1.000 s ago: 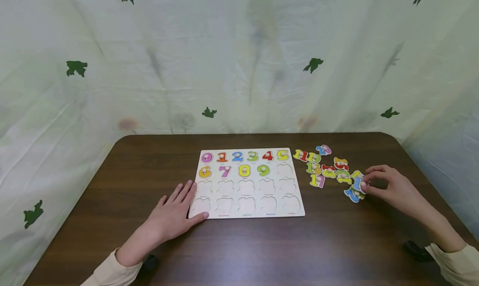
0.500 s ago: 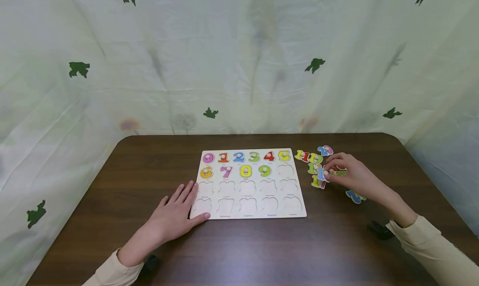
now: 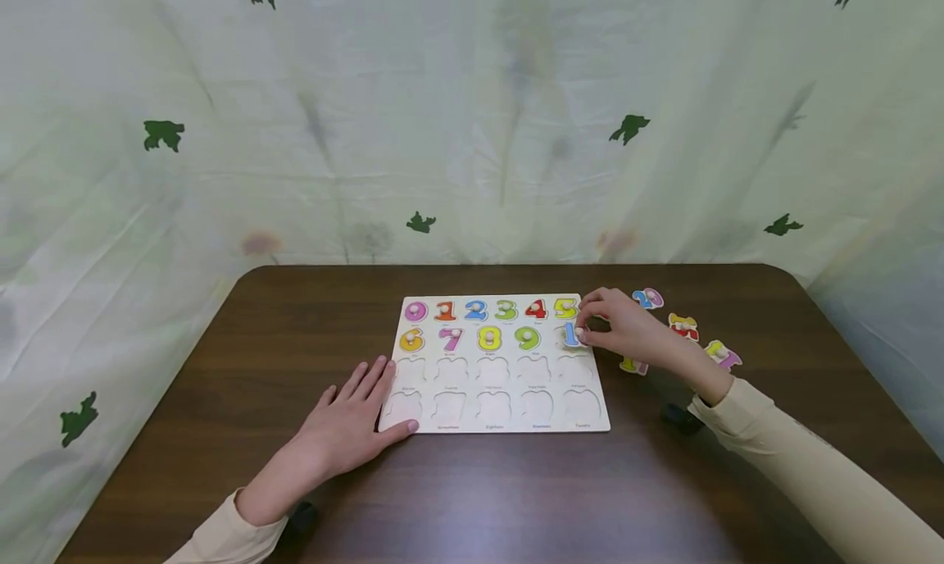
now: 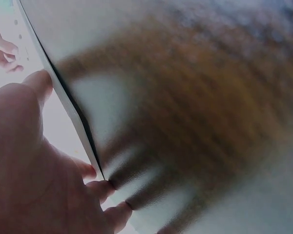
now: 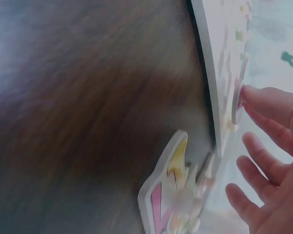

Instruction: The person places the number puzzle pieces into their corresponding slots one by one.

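Note:
A white number puzzle board (image 3: 590, 400) lies mid-table, with pieces 0 to 9 seated in its top two rows. My right hand (image 3: 584, 331) pinches a blue number piece (image 3: 570, 334) at the right end of the second row, just past the green 9 (image 3: 527, 338). My left hand (image 3: 363, 408) lies flat at the board's near left corner, thumb on the board's edge. In the left wrist view the left hand (image 4: 34, 165) lies against the board's edge (image 4: 63, 92). In the right wrist view my fingers (image 5: 268, 105) touch a piece at the board's rim (image 5: 212, 63).
Loose number pieces lie right of the board: a blue-pink one (image 3: 649, 298), a red-yellow one (image 3: 683, 326), a yellow-pink one (image 3: 723, 356) and a yellow one (image 3: 633, 366) half hidden by my wrist. A leaf-print cloth hangs behind the dark wooden table (image 3: 516, 490).
My right hand left the pile at the right with a blue piece and carried it left to the board's second row. The left hand stayed put.

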The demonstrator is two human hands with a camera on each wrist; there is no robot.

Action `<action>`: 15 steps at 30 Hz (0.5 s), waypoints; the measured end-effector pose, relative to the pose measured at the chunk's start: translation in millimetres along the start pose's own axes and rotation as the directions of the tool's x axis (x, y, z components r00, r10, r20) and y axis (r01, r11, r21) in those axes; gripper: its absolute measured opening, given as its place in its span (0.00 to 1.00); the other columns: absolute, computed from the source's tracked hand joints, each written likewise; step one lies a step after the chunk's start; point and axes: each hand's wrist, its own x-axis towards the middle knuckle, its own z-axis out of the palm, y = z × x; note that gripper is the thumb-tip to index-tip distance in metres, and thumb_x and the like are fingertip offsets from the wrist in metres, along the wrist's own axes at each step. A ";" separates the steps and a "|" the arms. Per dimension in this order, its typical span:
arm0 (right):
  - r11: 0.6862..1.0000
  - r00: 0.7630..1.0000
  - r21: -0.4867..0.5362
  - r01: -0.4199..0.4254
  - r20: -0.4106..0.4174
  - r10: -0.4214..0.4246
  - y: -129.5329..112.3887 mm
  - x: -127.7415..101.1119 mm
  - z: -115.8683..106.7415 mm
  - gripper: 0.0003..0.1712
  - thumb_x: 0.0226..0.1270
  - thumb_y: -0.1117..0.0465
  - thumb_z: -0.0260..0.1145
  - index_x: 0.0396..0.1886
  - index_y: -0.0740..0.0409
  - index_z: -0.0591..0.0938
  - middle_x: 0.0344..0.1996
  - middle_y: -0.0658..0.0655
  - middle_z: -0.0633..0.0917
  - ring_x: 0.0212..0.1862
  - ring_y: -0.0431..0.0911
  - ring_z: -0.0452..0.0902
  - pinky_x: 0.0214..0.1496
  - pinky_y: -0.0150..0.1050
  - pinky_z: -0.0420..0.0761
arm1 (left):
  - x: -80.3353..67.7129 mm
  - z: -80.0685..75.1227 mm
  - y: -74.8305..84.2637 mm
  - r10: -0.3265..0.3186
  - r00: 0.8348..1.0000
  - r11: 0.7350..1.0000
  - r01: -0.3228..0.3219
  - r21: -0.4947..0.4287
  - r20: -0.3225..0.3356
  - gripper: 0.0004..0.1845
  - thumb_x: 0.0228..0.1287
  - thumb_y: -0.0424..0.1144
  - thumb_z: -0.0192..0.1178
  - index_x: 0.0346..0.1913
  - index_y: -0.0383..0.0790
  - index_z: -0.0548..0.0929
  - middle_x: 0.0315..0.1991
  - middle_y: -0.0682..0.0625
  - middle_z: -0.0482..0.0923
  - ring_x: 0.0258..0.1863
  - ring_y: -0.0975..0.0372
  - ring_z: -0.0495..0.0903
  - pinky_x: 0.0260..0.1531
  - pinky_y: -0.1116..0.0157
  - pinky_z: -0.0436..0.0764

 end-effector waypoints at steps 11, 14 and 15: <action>0.996 0.998 -0.082 -0.042 0.044 0.046 -6.5 13.4 9.1 0.04 0.60 0.61 0.74 0.32 0.50 0.86 0.51 0.60 0.77 0.58 0.59 0.66 0.57 0.53 0.70 | 0.6 -0.8 0.5 -0.004 1.000 1.000 0.004 -0.006 0.009 0.54 0.62 0.75 0.47 0.78 0.39 0.52 0.78 0.42 0.47 0.75 0.45 0.47 0.63 0.34 0.54; 0.995 0.997 -0.079 -0.053 0.048 0.057 -6.3 13.9 10.4 0.04 0.60 0.61 0.74 0.32 0.50 0.86 0.52 0.61 0.77 0.58 0.59 0.66 0.58 0.54 0.70 | 0.3 -0.7 0.2 -0.003 1.000 1.000 0.003 -0.007 0.010 0.54 0.62 0.75 0.47 0.78 0.39 0.52 0.78 0.41 0.48 0.75 0.45 0.47 0.62 0.33 0.54; 0.996 0.997 -0.078 -0.053 0.048 0.057 -5.5 13.6 10.8 0.04 0.60 0.61 0.74 0.32 0.50 0.86 0.52 0.61 0.77 0.58 0.60 0.66 0.59 0.55 0.70 | 0.3 -0.7 0.1 -0.004 1.000 1.000 0.004 -0.008 0.011 0.54 0.62 0.75 0.47 0.78 0.39 0.52 0.78 0.41 0.48 0.75 0.45 0.47 0.63 0.33 0.54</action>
